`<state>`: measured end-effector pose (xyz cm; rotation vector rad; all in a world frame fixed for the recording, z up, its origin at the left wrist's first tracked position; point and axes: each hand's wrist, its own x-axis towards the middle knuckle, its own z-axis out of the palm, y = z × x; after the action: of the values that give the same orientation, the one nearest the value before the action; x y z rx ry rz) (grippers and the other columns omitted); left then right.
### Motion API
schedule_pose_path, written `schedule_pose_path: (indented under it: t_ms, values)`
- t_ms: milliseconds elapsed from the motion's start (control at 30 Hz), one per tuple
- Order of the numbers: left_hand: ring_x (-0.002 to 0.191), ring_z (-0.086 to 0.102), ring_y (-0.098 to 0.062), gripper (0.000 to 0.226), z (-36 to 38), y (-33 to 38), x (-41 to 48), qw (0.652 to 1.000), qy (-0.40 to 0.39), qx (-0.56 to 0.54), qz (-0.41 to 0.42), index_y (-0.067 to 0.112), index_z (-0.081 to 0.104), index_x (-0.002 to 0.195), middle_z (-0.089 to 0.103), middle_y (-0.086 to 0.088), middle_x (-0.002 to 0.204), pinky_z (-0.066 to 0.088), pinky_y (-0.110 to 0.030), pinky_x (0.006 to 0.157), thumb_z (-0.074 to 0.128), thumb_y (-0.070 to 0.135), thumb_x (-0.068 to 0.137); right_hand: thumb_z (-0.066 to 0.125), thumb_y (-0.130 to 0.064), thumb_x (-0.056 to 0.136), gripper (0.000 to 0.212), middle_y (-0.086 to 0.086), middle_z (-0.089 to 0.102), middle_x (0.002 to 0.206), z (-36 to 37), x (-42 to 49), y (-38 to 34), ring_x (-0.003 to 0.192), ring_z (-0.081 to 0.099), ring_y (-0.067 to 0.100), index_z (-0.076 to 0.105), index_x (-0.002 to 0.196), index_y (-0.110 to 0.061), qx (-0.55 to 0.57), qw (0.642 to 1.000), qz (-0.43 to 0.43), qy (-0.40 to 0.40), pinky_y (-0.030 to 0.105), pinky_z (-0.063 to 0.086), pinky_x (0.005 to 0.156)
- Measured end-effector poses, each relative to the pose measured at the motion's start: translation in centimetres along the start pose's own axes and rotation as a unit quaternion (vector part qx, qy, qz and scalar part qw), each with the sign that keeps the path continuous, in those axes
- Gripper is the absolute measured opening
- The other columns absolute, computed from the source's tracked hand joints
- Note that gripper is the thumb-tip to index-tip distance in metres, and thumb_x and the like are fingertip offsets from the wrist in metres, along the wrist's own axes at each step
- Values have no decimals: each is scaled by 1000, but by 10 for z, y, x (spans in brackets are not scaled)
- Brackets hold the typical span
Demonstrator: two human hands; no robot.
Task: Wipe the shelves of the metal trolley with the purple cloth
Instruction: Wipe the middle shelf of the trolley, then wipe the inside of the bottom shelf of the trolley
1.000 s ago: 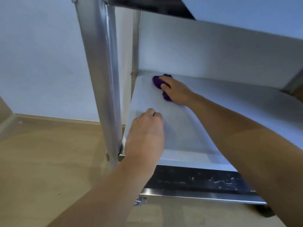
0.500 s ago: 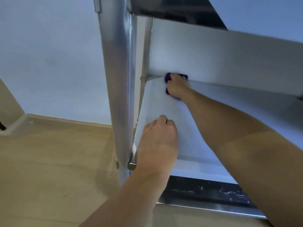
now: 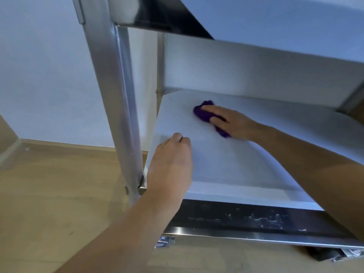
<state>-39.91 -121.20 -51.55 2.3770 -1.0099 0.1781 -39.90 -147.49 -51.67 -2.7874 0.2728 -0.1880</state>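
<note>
Your right hand (image 3: 231,123), fingers straight, pressing the cloth (image 3: 202,114) onto the shelf (image 3: 226,164) of the trolley (image 3: 256,71) towards its back left corner, your left hand (image 3: 171,162) curled into an empty fist, resting on the shelf beside the front post (image 3: 122,115)

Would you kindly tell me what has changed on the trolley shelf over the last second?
The right hand pushed the purple cloth into the back left corner of the shelf, then drew it back out, rightwards and away from the rear edge. It presses the cloth throughout; nothing was taken up or let go. The left hand stays resting, fingers curled, near the front left of the shelf.
</note>
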Motion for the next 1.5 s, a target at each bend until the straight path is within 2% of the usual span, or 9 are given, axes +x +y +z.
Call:
schedule_pose_path:
  t_ms: [167, 533, 667, 800, 900, 1100, 1267, 1367, 1500]
  values:
    - [98, 59, -21, 36, 2, -3, 2, 1000, 12, 5, 1, 12, 61, 117, 57, -3, 115, 45, -30, 88, 50, -3, 87, 39, -26, 98, 40, 10, 56, 132, 3, 40, 21, 114, 55, 30, 46, 137, -23, -27, 977, 184, 102, 34, 44, 91]
    - [93, 61, -29, 31, 5, -1, 1, 999, 41, 19, -3, 6, 64, 110, 60, -7, 109, 47, -37, 80, 44, -4, 89, 44, -35, 101, 50, -9, 36, 153, 16, -60, -57, 138, 34, 11, 33, 149, -30, 24, 1000, -13, 8, 19, 23, 107]
    - [90, 61, -31, 31, 7, -3, 2, 998, 49, 24, 8, 5, 66, 106, 61, -7, 106, 50, -42, 79, 43, -6, 88, 45, -40, 98, 49, -10, 21, 159, 1, -114, -50, 147, 15, 17, 35, 146, -39, -36, 999, 8, 17, 39, 17, 121]
    - [91, 60, -33, 33, 10, -5, 2, 998, 56, 26, 19, 7, 66, 107, 61, -7, 108, 50, -46, 79, 43, -6, 88, 47, -56, 90, 50, -7, 23, 151, -1, -127, -60, 133, 23, 30, 33, 138, -54, -71, 993, 93, 25, 42, 27, 110]
    - [95, 59, -32, 34, 9, -7, 1, 998, 47, 17, 31, 8, 66, 108, 60, -6, 112, 48, -45, 82, 42, -5, 88, 52, -52, 91, 43, 1, 41, 133, 6, -125, -74, 117, 40, 32, 44, 133, -47, -61, 988, 114, 79, 38, 38, 101]
    - [95, 58, -30, 32, 3, -7, -2, 996, 61, 2, 72, 14, 69, 97, 65, -3, 107, 48, -43, 82, 40, 3, 90, 65, -33, 88, 34, 3, 44, 117, 5, -147, -91, 99, 57, 25, 58, 121, -28, 45, 982, 83, 165, 38, 52, 90]
    - [85, 61, -29, 28, -13, -2, -28, 966, 104, -23, 236, 5, 67, 89, 66, -7, 97, 49, -45, 72, 40, 0, 87, 67, -33, 87, 33, -3, 45, 117, 12, -191, -113, 89, 54, 5, 59, 119, -31, 85, 974, 31, 205, 13, 50, 77]
    - [74, 57, -34, 30, -16, -15, -71, 929, 116, -13, 350, -2, 62, 78, 62, -16, 87, 47, -44, 63, 35, -10, 85, 68, -35, 86, 35, -5, 44, 118, 21, -223, -123, 95, 50, 1, 59, 119, -33, 107, 976, 7, 190, 12, 46, 82]
    - [62, 52, -30, 29, -2, -56, -125, 930, 14, 25, 367, -3, 61, 71, 60, -15, 80, 44, -39, 51, 37, -18, 78, 71, -30, 85, 35, -5, 43, 119, 40, -256, -129, 93, 52, 7, 62, 118, -30, 111, 981, -18, 159, 16, 46, 76]
